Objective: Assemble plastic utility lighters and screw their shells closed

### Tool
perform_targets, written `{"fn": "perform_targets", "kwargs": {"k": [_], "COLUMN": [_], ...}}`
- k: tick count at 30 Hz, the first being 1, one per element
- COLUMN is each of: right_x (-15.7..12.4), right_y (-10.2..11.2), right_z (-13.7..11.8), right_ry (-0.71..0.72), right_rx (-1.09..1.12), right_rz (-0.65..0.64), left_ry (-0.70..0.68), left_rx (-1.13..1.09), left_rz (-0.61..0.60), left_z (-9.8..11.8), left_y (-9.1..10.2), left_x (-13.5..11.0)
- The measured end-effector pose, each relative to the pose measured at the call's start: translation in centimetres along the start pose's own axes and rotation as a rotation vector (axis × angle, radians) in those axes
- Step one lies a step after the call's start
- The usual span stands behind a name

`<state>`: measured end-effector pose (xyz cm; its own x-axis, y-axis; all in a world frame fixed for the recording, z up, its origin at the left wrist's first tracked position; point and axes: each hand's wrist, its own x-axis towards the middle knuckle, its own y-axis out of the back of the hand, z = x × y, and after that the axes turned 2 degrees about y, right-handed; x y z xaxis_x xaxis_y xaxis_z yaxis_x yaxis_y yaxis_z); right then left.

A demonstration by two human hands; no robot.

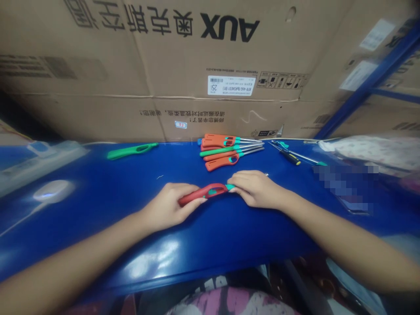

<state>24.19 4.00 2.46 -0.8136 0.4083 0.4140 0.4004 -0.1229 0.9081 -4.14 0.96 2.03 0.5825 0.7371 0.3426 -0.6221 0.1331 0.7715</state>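
Observation:
A red long-nosed lighter with a teal trigger lies low over the blue table, held at both ends. My left hand is closed around its red handle end. My right hand is closed over its front end, where the metal tube is hidden under the fingers; only a tip shows past the knuckles. A pile of several orange and green lighters lies just beyond my hands.
A single green lighter lies at the back left. A black-and-yellow screwdriver and a teal-tipped tool lie at the back right. Large cardboard boxes wall the far edge. A white power strip sits left.

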Motion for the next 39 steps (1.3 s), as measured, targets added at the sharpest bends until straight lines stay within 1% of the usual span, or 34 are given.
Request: {"fn": "perform_targets", "kwargs": {"k": [2,4,6,8,9,11,13,15,16,18,19,21,24,26,30,32,35,37,39], "right_x": [0.0,0.1,0.1,0.0,0.0,0.0,-0.1,0.0,0.0,0.1,0.1,0.1,0.1,0.1,0.2,0.2,0.3,0.3,0.3], "right_y": [0.0,-0.1,-0.2,-0.4,-0.4,-0.4,-0.3,-0.1,0.0,0.2,0.2,0.3,0.2,0.1,0.0,0.0,0.3,0.7,1.1], "right_z": [-0.2,-0.5,-0.8,-0.9,-0.9,-0.9,-0.9,-0.9,-0.9,-1.0,-1.0,-1.1,-1.1,-1.2,-1.3,-1.3,-1.0,-0.7,-0.1], "right_ry": [-0.024,-0.05,-0.065,-0.073,-0.074,-0.07,-0.047,-0.011,0.009,0.035,0.043,0.053,0.061,0.065,0.074,0.068,0.043,0.017,-0.019], "right_rx": [0.002,0.017,0.028,0.024,0.017,-0.002,-0.024,-0.049,-0.061,-0.085,-0.096,-0.124,-0.163,-0.176,-0.18,-0.169,-0.121,-0.074,-0.03], "right_rz": [-0.059,-0.134,-0.182,-0.178,-0.157,-0.094,-0.024,0.027,0.044,0.06,0.062,0.055,0.031,0.022,0.045,0.061,0.052,0.053,0.069], "left_ry": [-0.063,-0.117,-0.163,-0.178,-0.165,-0.078,0.076,0.233,0.288,0.334,0.331,0.278,0.123,0.03,-0.078,-0.109,-0.133,-0.124,-0.084], "left_rx": [0.067,0.138,0.207,0.229,0.21,0.103,-0.077,-0.267,-0.343,-0.419,-0.416,-0.339,-0.164,-0.087,-0.008,0.044,0.164,0.252,0.331], "left_rz": [-0.007,-0.045,-0.086,-0.094,-0.081,-0.045,-0.042,-0.092,-0.121,-0.141,-0.13,-0.087,-0.028,-0.007,0.014,0.027,0.02,-0.003,-0.03], "left_z": [0.0,-0.1,-0.2,-0.2,-0.1,0.0,0.2,0.4,0.5,0.6,0.6,0.6,0.5,0.4,0.3,0.2,0.1,0.2,0.4], "left_y": [0.1,0.1,0.2,0.3,0.3,0.3,0.2,0.2,0.1,0.0,0.0,-0.1,-0.1,0.0,-0.1,-0.1,0.0,0.4,0.8], "left_x": [-0.2,-0.5,-0.6,-0.6,-0.5,-0.2,0.2,0.6,0.7,0.8,0.7,0.5,0.1,-0.1,-0.3,-0.4,-0.4,-0.1,0.2]}}
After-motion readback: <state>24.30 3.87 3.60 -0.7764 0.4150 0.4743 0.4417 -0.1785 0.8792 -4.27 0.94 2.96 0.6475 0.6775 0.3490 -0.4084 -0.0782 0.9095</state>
